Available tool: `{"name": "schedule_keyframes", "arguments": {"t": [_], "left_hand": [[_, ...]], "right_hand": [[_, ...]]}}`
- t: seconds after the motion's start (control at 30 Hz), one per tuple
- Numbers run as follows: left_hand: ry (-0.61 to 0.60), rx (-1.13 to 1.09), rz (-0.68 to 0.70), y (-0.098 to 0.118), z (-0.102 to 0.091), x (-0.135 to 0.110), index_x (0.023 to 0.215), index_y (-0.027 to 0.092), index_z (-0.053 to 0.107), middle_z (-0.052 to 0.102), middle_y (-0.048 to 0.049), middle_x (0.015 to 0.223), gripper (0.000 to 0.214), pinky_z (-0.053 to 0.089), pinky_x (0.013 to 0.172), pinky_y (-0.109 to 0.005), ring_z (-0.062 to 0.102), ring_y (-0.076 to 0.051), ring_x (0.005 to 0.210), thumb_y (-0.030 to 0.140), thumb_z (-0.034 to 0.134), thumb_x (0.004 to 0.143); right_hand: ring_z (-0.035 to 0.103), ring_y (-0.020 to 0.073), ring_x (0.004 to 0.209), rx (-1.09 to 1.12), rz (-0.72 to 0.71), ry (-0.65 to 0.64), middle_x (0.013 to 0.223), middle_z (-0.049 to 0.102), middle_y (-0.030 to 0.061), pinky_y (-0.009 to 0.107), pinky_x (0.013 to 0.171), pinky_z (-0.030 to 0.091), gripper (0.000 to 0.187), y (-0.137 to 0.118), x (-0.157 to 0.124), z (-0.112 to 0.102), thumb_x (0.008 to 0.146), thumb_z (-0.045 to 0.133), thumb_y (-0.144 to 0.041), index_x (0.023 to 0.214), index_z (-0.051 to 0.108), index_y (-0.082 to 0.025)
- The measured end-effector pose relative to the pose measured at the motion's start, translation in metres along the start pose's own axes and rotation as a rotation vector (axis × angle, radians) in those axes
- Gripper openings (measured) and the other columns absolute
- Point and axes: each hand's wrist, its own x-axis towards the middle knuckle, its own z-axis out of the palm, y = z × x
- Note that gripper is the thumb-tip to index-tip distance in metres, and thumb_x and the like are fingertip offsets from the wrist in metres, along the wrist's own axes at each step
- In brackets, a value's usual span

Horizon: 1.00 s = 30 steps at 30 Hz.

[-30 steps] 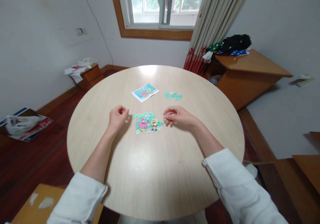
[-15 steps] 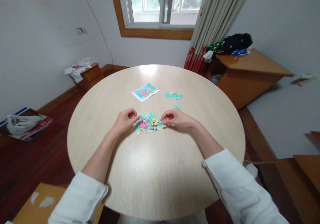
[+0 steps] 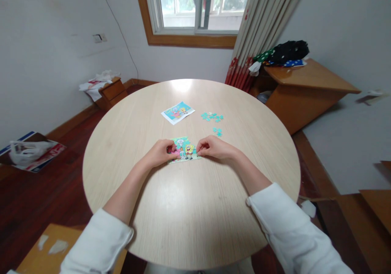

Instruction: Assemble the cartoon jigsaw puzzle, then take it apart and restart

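A partly assembled jigsaw puzzle [image 3: 185, 148] with colourful cartoon figures lies flat on the round table between my hands. My left hand [image 3: 161, 152] rests over its left side, thumb and fingers curled and pressed on the pink figure. At the right edge my right hand [image 3: 214, 146] pinches a small jigsaw piece, mostly hidden by the fingertips, against the puzzle. Beyond the right hand lie a few loose turquoise pieces [image 3: 217, 131], and a larger group of loose pieces [image 3: 211, 117] sits farther back. A printed reference picture [image 3: 177, 112] lies behind the puzzle.
The round pale wooden table [image 3: 183, 213] fills the middle. A wooden desk [image 3: 311, 78] with dark dotted cloth stands at the right, beside a curtain [image 3: 259, 25]. At the left are a small wooden cabinet [image 3: 112, 91] and a plastic bag [image 3: 29, 151] on the floor.
My left hand has slid right and now covers more of the puzzle's left side. My right hand has lowered slightly, its fingertips staying at the right edge.
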Motion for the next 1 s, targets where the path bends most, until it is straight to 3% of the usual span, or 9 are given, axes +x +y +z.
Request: {"name": "schedule_keyframes", "arguments": {"t": [1.0], "left_hand": [[-0.031,-0.047,-0.014,0.0037,-0.0016,0.0006,0.059,0.016,0.050,0.048,0.0033,0.058,0.031,0.028,0.053,-0.022,0.039,-0.010,0.057,0.040,0.069,0.066]], "right_hand": [[0.053,0.0116,0.061,-0.157,-0.059,0.076,0.066,0.063,0.0016,0.023,0.057,0.039,0.007,0.0077,0.0055,-0.0006,0.069,0.061,-0.019,0.072,0.066,-0.014]]}}
